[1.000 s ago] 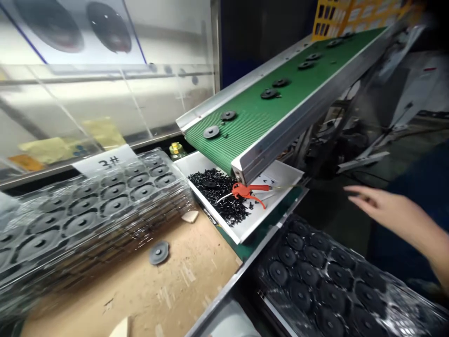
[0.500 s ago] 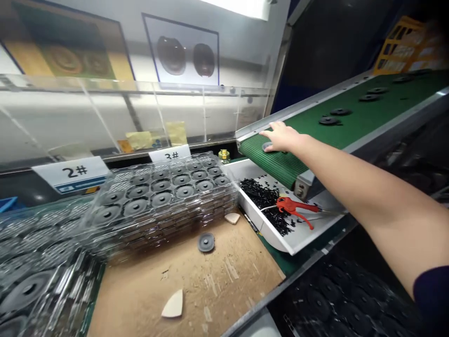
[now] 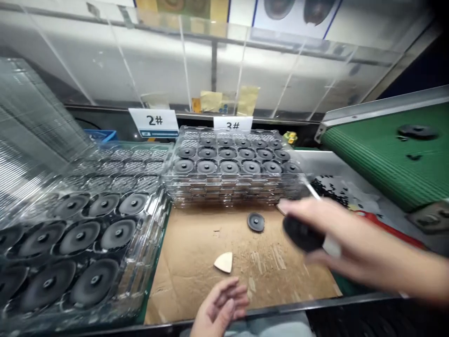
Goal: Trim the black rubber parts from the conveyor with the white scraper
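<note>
My right hand (image 3: pixel 351 248) is blurred by motion above the right of the cardboard sheet (image 3: pixel 196 281), its fingers closed on a black rubber disc (image 3: pixel 302 234). My left hand (image 3: pixel 219 309) rests at the sheet's near edge, fingers loosely apart, holding nothing. Closest to it is a cream triangular piece (image 3: pixel 224 262). A smaller grey-black disc (image 3: pixel 256 222) lies flat on the cardboard, to the left of my right hand.
Stacked clear trays of black discs stand behind the cardboard under the 3# label (image 3: pixel 233 123) and left of it under the 2# label (image 3: pixel 153 122). A green conveyor belt (image 3: pixel 379 154) runs at the right, above a white bin with black bits and a red blow gun (image 3: pixel 386 227).
My right hand has moved back from the green belt to above the cardboard, now holding a black disc. The view has swung left, and my left hand has come into sight.
</note>
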{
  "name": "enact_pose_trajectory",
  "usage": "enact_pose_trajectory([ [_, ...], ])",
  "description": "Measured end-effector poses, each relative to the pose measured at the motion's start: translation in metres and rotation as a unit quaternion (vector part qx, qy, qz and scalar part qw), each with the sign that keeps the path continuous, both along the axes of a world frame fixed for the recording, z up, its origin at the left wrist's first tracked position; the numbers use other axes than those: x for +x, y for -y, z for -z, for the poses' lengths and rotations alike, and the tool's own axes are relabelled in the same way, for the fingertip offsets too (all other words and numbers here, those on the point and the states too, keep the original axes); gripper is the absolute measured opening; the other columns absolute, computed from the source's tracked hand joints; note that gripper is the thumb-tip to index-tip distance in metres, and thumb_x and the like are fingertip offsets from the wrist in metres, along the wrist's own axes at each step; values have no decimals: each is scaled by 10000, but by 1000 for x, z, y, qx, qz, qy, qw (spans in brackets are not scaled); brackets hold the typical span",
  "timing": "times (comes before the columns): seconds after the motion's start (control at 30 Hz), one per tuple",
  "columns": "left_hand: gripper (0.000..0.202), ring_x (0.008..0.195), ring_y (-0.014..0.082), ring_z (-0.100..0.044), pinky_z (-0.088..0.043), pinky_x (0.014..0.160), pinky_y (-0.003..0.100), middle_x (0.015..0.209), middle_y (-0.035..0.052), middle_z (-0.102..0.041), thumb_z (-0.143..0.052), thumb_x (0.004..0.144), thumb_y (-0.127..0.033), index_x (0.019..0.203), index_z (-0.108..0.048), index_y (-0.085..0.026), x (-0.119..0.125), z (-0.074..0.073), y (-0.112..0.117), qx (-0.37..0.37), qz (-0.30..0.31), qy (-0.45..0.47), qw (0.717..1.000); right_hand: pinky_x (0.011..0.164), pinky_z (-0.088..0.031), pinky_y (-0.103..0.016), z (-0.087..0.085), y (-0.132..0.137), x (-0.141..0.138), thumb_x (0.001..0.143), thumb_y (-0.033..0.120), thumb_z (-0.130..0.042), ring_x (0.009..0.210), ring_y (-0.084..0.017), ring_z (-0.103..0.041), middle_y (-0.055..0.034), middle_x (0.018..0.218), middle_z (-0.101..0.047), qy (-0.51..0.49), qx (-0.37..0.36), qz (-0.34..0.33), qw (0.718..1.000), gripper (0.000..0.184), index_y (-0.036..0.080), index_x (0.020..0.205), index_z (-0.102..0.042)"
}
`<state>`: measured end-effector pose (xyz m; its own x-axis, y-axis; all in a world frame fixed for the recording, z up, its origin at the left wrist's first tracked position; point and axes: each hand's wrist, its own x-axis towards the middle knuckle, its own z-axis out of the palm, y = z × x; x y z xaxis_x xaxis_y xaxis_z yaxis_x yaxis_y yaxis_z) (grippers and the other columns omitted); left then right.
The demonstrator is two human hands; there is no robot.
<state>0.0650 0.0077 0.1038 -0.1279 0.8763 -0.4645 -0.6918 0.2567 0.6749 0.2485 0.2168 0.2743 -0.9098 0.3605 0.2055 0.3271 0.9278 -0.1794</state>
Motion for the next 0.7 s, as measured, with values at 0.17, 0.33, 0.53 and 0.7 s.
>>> enact_pose_trajectory([
  [0.17,688,1103,270,-596,-438,922,349,1180,115,-655,-805,505,-505,1140,-644,-294,-8,-10,-3,86,26,97,991,1015,-434,-383,137,109,-45,873,395,-522,1170,-242,-558,-105,1245,-610,-135,-168,-127,968,644,214,1436,-267],
  [0.33,722,1090,246,-596,-420,954,323,1137,101,-665,-764,566,-528,1212,-592,-255,-35,-7,24,11,37,144,989,952,-477,-455,176,151,-78,776,550,-606,1165,-320,-554,-151,1276,-574,-177,-269,-16,946,876,225,1466,-175],
  [0.53,477,1078,245,-613,-468,933,355,1187,74,-660,-738,667,-439,1107,-664,-270,-46,1,46,12,-75,230,970,996,-390,-557,149,142,-93,786,560,-600,1300,-354,-379,-118,1444,-399,-68,-262,-30,962,754,318,1435,-302],
  [0.7,399,1104,279,-614,-501,919,360,1189,32,-669,-699,718,-410,1103,-655,-311,-51,0,47,36,-164,264,950,885,-416,-613,190,113,-93,890,317,-497,1079,-356,-491,-166,1298,-519,-46,-187,158,968,388,245,1265,-563],
])
